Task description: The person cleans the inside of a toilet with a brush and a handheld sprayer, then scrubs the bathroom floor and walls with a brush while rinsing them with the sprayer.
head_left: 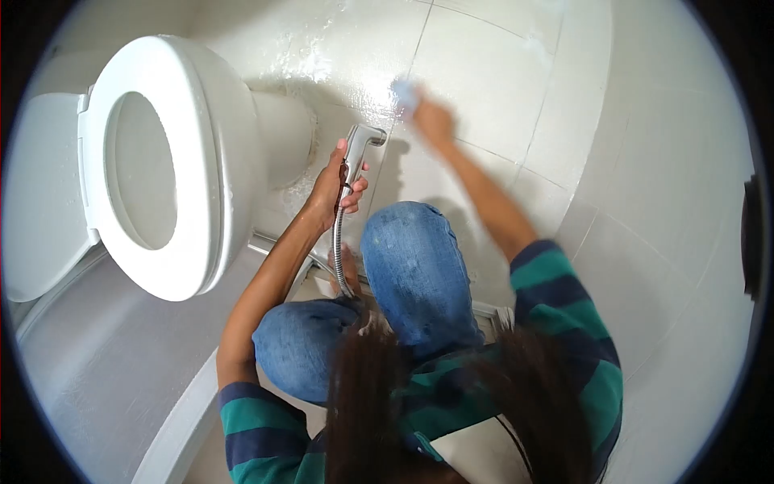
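My left hand (332,187) is wrapped round the handle of a chrome spray nozzle (360,149), whose head points forward over the floor. A metal hose (339,250) hangs from it toward my knees. Ahead and to the right, my right hand (431,119), blurred by motion, grips a light-blue object (405,95), perhaps a sponge or cloth, low over the wet tiles. The tiled floor (476,73) shines with water and suds in front of both hands.
On the left stands a white toilet (214,161) with its lid (44,194) raised. A pale wall (669,202) curves along the right. My bent knees (419,266) are below the hands, beside a raised floor edge (181,419).
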{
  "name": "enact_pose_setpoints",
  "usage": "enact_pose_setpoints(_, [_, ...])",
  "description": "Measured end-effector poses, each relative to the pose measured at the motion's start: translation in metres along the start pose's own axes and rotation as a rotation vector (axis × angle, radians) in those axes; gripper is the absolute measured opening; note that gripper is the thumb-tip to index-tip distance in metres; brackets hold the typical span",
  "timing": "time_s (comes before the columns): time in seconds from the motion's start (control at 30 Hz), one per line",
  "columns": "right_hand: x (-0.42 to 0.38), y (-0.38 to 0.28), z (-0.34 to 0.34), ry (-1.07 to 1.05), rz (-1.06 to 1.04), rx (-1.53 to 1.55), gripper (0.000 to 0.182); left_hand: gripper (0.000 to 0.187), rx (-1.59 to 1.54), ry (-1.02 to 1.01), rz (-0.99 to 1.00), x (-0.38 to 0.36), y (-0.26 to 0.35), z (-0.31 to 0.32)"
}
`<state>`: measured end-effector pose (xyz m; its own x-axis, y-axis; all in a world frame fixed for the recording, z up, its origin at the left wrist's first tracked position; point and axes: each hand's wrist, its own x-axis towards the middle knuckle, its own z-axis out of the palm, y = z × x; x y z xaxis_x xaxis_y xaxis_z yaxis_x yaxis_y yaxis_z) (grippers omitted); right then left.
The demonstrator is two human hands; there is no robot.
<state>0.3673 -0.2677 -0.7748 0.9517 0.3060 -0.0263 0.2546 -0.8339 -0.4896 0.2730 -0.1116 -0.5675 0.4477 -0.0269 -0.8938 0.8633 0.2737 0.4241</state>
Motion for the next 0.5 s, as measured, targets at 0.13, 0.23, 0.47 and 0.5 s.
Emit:
enact_pose_setpoints(0.13, [-0.17, -0.039, -0.029, -0.122, -0.402, 0.389, 0.055, 0.063, -0.025, -0.039, -0.03, -0.018, -0.006, -0.017])
enact_pose_setpoints(0.23, [-0.148, 0.065, -0.072, -0.248, 0.012, -0.1, 0.063, 0.062, 0.032, -0.1, -0.01, -0.018, 0.003, -0.023])
enact_pose_setpoints(0.47, [-0.068, -0.013, -0.066, 0.07, 0.42, -0.152, 0.074, 0.055, -0.276, -0.246, -0.052, 0.03, -0.026, -0.068])
enact_pose_setpoints(0.5, [-0.094, -0.05, -0.045, 0.09, 0.169, -0.111, 0.067, 0.054, -0.478, -0.196, 0.009, 0.03, -0.038, -0.062])
